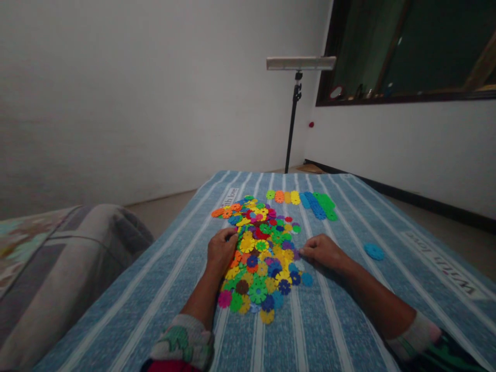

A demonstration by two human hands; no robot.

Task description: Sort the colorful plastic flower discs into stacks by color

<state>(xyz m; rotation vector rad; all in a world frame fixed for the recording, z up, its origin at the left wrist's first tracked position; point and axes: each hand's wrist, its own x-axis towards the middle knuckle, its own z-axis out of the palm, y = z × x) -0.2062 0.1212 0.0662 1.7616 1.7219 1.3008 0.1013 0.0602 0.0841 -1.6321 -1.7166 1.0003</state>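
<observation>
A heap of flower-shaped plastic interlocking discs (259,258) in many colours spreads over the middle of the striped cloth. My left hand (221,250) lies against the heap's left edge, its fingers curled down; whatever they hold is hidden. On the other side, my right hand (324,251) rests on the cloth with thumb and fingers pinched together. Its fingertips meet a purple disc (296,254) at the heap's right edge. A light blue disc (307,279) lies flat just below that hand.
Behind the heap, discs lie in overlapping rows by colour, including a blue row (314,205) and a green row (326,206). Several blue discs (374,251) sit together at the right. A grey-covered seat (96,253) flanks the table; a lamp stand (291,129) rises beyond.
</observation>
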